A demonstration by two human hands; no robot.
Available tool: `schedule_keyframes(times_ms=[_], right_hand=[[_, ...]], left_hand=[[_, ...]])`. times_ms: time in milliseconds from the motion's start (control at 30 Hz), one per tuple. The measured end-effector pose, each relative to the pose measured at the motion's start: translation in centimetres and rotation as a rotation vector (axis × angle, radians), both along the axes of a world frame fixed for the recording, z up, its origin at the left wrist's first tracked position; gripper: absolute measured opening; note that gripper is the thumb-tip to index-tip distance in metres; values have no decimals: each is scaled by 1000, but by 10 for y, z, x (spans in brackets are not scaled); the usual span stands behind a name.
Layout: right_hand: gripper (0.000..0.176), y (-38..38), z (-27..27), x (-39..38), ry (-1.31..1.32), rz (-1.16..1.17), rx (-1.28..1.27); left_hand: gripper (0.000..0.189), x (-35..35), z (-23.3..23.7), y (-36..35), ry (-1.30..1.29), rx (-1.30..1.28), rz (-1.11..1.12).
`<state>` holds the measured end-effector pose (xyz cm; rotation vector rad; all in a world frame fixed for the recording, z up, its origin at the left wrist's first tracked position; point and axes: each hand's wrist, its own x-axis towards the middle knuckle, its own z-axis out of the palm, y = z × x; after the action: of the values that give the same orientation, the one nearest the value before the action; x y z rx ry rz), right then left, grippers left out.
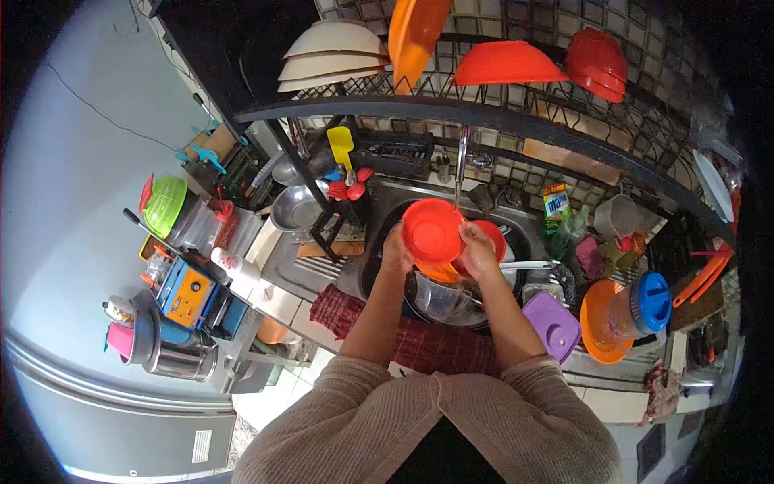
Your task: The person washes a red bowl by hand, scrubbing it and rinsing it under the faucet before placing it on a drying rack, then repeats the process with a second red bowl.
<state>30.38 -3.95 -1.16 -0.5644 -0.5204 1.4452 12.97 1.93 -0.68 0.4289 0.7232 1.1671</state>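
Between my two hands is a round red bowl (433, 231), held over the sink basin under the tap (462, 165). My left hand (395, 248) is closed on its left edge, and my right hand (479, 252) grips its right edge. Behind my right hand, another red bowl (493, 231) partly shows. Just below the held bowl lies an orange item (438, 272), mostly covered. A clear plastic container (437, 295) and other dishes sit in the dark basin. Whether water is running is too small to tell.
Overhead, a black rack (387, 105) carries white bowls (334, 50) and red bowls (508, 63). Right of the basin are a purple lid (551, 326), an orange plate (598, 321) and a blue-lidded jug (647, 303). Metal bowls (297, 208) and a utensil holder (355, 202) stand left.
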Motion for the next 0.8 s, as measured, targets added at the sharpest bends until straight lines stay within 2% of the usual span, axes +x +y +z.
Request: schedule_keyframes(times_ms=[167,233,267,333,367,467,533,600,667,733,800], right_hand=[[20,19,-6,5,-191,-164,91],[22,25,-5,14,-532,-411,24],[22,23,-4,18,-533,-418,24],[22,15,8,26,-596,-527,36],[22,14,11,28,-596,-533,36],[22,8,18,32,-465,-582,8],[20,-7,41,29,-259,-535,-69],[20,-10,44,29,-246,-528,-89],[20,-11,44,31,-231,-520,-107],[22,-10,40,33,-424,-487,-79],[23,-8,40,29,-429,-495,-92]], left_hand=[[46,13,-12,-8,-76,23,-4],[50,24,2,-20,-158,85,-49],[55,29,10,-29,-246,232,-149],[56,35,19,-30,-198,154,-176],[56,37,24,-31,-148,74,-194],[56,46,24,-23,-58,121,-230],[55,50,24,-18,-49,122,-233],[54,55,30,-20,-44,125,-236],[54,56,42,-28,68,81,-179],[53,54,32,-21,40,74,-183],[52,53,23,-17,12,66,-187]])
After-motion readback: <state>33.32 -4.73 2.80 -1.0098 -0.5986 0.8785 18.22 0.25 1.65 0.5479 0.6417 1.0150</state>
